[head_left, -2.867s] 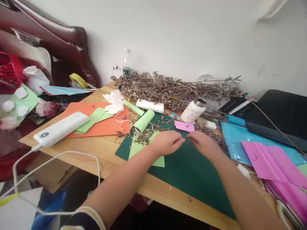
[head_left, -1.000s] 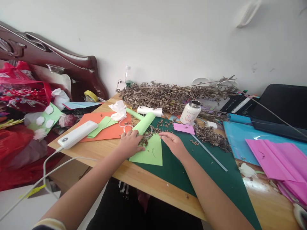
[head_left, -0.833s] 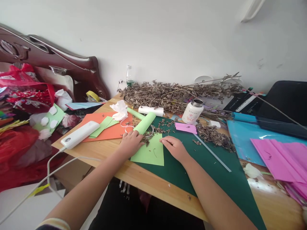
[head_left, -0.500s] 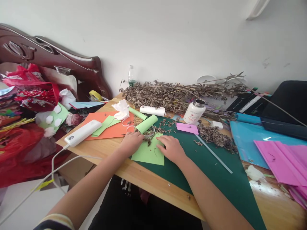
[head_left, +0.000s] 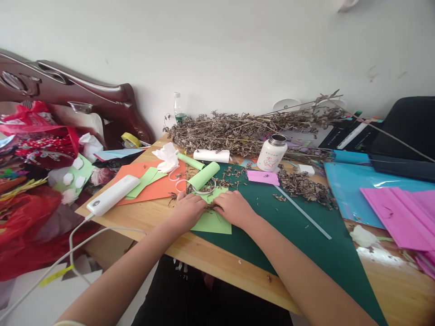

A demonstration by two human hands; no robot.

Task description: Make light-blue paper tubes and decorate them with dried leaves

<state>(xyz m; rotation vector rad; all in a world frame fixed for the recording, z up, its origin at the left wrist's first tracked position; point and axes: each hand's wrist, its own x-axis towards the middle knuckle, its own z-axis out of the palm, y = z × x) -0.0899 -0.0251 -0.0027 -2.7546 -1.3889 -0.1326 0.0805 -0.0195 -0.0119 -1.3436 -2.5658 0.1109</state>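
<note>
My left hand [head_left: 189, 210] and my right hand [head_left: 231, 208] rest side by side on a light green paper sheet [head_left: 212, 221] that lies on the dark green mat [head_left: 288, 235]. Their fingertips meet over a small heap of dried leaf bits [head_left: 211, 206] on the sheet, fingers curled in a pinch. What they grip is too small to name. A rolled green paper tube [head_left: 204, 175] lies just beyond the hands.
A pile of dried branches [head_left: 248, 129] runs along the wall. A white bottle [head_left: 272, 152], a pink note [head_left: 263, 177], a thin white strip [head_left: 304, 213], orange paper [head_left: 149, 181] and a white power bank [head_left: 112, 194] with its cable lie around. Blue and pink sheets [head_left: 394, 208] lie right.
Both hands have shifted left onto the light green sheet and drawn together; the right hand slid left until the fingertips met over the leaf bits.
</note>
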